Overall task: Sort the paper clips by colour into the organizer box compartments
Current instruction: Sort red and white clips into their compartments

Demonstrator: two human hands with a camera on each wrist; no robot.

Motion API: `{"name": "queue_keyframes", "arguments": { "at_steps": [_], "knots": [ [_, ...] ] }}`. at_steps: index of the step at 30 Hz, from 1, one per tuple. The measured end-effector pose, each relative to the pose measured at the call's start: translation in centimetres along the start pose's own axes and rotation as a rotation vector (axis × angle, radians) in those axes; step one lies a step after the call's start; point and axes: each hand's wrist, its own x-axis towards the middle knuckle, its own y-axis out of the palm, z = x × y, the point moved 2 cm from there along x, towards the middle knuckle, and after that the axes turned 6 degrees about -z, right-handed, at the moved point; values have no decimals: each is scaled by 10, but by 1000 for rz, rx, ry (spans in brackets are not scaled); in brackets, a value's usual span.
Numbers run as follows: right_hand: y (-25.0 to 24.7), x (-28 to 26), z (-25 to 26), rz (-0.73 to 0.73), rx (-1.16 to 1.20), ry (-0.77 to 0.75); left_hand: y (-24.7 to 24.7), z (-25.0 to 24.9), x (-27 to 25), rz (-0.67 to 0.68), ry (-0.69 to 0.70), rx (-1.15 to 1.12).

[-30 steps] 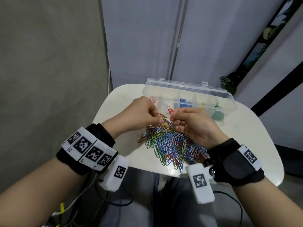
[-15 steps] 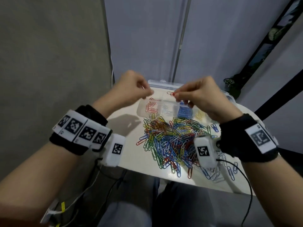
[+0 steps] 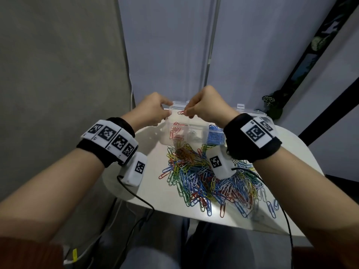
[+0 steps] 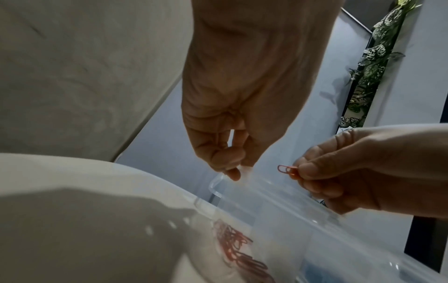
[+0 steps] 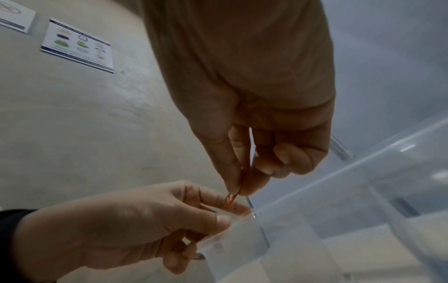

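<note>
Above the far-left corner of the clear organizer box (image 3: 196,131), the right hand (image 3: 207,107) pinches a red paper clip (image 3: 181,113) between thumb and forefinger, its other fingers curled. Just beside it, the left hand (image 3: 153,109) grips the box's left rim with curled fingertips. Red clips (image 3: 175,132) lie in the leftmost compartment below, blue clips (image 3: 215,135) in one further right. Near the box, a mixed pile of paper clips (image 3: 206,181) covers the white tabletop (image 3: 155,183).
</note>
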Motion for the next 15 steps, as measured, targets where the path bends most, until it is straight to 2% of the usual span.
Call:
{"name": "queue_keyframes", "arguments": {
  "at_steps": [5, 10, 15],
  "knots": [
    [-2, -1, -2, 19, 22, -46, 1, 3, 0, -27, 15, -7],
    [-49, -13, -2, -1, 142, -117, 2, 6, -2, -33, 15, 1],
    [-65, -23, -9, 154, 48, -200, 5, 2, -3, -71, 23, 55]
  ]
}}
